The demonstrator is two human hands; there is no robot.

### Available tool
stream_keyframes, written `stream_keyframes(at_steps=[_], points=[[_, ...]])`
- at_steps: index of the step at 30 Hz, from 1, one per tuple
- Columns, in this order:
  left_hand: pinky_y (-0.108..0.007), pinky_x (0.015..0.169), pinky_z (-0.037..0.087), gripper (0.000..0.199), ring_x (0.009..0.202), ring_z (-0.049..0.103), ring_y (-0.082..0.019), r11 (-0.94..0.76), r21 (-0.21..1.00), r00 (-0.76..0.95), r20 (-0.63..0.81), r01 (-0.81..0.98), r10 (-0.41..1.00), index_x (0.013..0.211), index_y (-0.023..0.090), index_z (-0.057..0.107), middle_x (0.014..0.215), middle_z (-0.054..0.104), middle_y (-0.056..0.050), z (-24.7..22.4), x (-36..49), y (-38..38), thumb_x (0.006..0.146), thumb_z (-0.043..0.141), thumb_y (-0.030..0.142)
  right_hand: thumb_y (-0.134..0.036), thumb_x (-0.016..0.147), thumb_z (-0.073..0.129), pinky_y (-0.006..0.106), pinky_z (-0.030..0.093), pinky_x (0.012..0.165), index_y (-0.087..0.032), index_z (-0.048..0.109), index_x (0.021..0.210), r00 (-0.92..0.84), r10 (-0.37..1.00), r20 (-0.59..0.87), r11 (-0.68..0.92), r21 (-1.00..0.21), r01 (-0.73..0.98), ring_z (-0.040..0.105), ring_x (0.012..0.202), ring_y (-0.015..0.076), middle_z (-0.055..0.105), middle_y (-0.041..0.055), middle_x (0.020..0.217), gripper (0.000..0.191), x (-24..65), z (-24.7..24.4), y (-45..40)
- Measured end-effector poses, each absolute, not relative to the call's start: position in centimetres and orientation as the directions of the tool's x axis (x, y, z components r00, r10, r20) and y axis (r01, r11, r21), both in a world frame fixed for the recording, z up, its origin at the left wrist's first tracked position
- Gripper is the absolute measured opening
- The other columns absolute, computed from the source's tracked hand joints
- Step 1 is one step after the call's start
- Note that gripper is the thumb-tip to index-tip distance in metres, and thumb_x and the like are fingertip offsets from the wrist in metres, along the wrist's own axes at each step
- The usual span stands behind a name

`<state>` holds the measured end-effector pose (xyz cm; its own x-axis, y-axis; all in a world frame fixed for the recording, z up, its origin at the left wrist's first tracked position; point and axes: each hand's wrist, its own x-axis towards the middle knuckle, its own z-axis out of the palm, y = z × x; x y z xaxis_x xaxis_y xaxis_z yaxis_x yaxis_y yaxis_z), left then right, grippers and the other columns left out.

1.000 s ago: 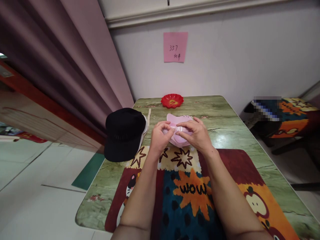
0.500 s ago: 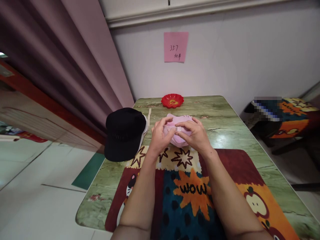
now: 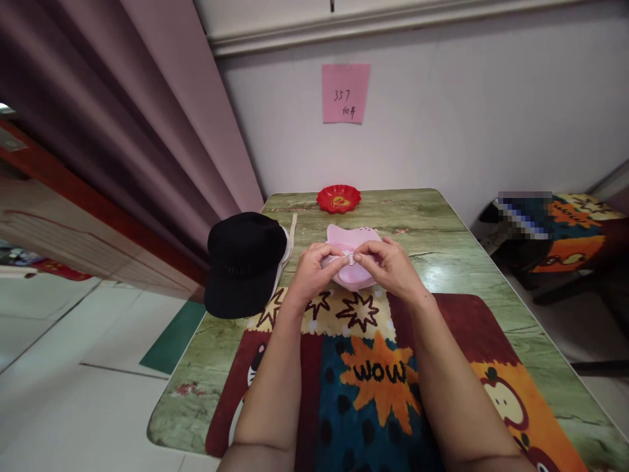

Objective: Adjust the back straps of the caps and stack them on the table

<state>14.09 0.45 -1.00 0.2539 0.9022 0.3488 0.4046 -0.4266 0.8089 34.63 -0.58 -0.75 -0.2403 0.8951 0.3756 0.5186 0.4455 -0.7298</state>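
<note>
From the head view I see the left hand point(image 3: 313, 272) and right hand point(image 3: 394, 269) nearly closed, pinching a small shiny silvery piece point(image 3: 350, 259) near mid-frame. Just beneath sits a pale pink, round-bottomed item point(image 3: 350, 235), above the green wood-patterned table point(image 3: 442, 252)'s colourful mat point(image 3: 452, 321).

Right of centre, the surface point(image 3: 455, 259) lies bare, with room for a hand to pass low toward its right edge. Mid-frame, the left hand point(image 3: 313, 269), the right hand point(image 3: 392, 267) and the pink object point(image 3: 346, 235) at their fingertips block the way. Centre left, a black cap point(image 3: 246, 252) bars a low sideways pass. Toward upper centre, a free strip precedes the red dish point(image 3: 339, 198), the wall point(image 3: 432, 131) behind.
</note>
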Motion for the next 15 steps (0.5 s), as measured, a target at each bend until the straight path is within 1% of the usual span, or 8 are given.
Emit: stream_keyframes(at_steps=[3,8,13,15], points=[[-0.039,0.097,0.047,0.015,0.101,0.064,-0.024,-0.418,0.826,0.245,0.347,0.377,0.905,0.083,0.022,0.074,0.091,0.075,-0.005,-1.22,14.08,0.57,0.084,0.073,0.037,-0.038,0.095,0.059,0.052,0.023,0.118,-0.024,0.069,0.083,-0.236,0.895,0.379,0.446,-0.728,0.521,0.063,0.072,0.0163,0.075,-0.0025,0.081,0.021,34.62,-0.8,-0.52],[-0.038,0.096,0.047,0.016,0.1,0.065,-0.023,-0.465,0.813,0.249,0.397,0.35,0.883,0.081,0.021,0.072,0.089,0.074,-0.005,-1.32,14.28,0.67,0.089,0.066,0.034,-0.035,0.095,0.057,0.05,0.027,0.116,-0.024,0.068,0.082,-0.223,0.887,0.404,0.457,-0.706,0.541,0.059,0.066,0.0144,0.069,-0.0043,0.072,0.021,34.33,-1.05,-0.44],[-0.038,0.095,0.048,0.017,0.099,0.065,-0.023,-0.509,0.772,0.276,0.43,0.381,0.86,0.079,0.021,0.07,0.087,0.072,-0.006,-1.19,14.44,0.55,0.091,0.061,0.03,-0.034,0.095,0.057,0.052,0.028,0.116,-0.024,0.069,0.08,-0.207,0.885,0.417,0.458,-0.703,0.544,0.06,0.065,0.0145,0.069,-0.0046,0.07,0.021,34.05,-1.15,-0.47],[-0.038,0.096,0.048,0.017,0.1,0.066,-0.023,-0.51,0.762,0.284,0.425,0.4,0.859,0.081,0.021,0.07,0.089,0.073,-0.006,-1.15,14.34,0.53,0.092,0.061,0.031,-0.034,0.095,0.059,0.05,0.033,0.114,-0.025,0.071,0.082,-0.202,0.879,0.431,0.469,-0.712,0.523,0.064,0.07,0.0163,0.073,-0.0031,0.075,0.02,34.18,-1.12,-0.42]])
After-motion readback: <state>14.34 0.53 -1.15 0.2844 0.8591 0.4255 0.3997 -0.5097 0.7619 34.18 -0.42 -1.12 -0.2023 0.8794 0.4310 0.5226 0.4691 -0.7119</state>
